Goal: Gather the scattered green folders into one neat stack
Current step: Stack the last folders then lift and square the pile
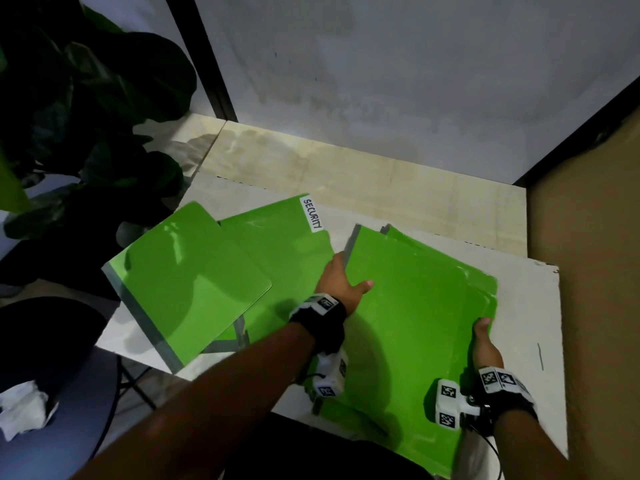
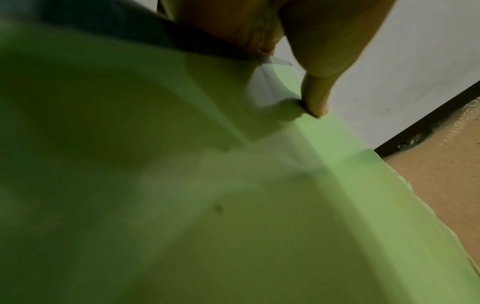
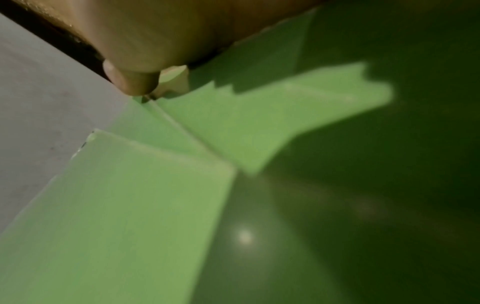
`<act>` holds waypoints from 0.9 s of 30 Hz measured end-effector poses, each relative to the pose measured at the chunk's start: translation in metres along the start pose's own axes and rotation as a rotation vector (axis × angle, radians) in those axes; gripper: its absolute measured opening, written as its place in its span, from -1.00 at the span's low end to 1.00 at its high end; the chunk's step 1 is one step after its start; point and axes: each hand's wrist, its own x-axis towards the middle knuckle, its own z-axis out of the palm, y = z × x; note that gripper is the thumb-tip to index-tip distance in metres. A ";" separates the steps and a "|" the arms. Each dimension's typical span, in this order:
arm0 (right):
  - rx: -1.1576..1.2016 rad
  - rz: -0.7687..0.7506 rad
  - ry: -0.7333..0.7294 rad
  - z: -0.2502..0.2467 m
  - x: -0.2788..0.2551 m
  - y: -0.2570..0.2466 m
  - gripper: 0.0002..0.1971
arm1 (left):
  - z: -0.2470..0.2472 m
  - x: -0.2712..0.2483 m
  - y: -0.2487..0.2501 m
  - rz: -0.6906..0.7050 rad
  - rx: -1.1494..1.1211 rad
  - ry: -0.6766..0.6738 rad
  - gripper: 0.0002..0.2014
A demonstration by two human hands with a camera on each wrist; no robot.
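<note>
Held by both hands: right hand [image 1: 486, 344] gripping the near stack [image 1: 415, 323] at its right edge, left hand [image 1: 341, 280] its left; risked glossy sheets sliding askew. Farther left, two folders [image 1: 194, 282] lay apart, one overhanging the table [image 1: 540, 306]

A blurred green folder [image 2: 182, 185] fills most of the frame. The left hand [image 2: 259, 24] grips its far edge, thumb [image 2: 315, 92] pressing on top. Grey wall [image 2: 402, 72] behind.
</note>
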 end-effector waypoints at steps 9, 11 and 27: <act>-0.185 -0.036 0.021 -0.001 -0.001 0.008 0.44 | -0.001 0.001 -0.021 0.172 0.170 -0.263 -0.14; -0.277 -0.092 0.030 -0.005 0.010 0.009 0.25 | -0.030 0.016 -0.051 0.158 0.243 -0.034 -0.27; -0.286 -0.088 0.043 -0.002 0.008 0.005 -0.13 | -0.116 -0.030 -0.200 -0.077 0.465 0.190 -0.53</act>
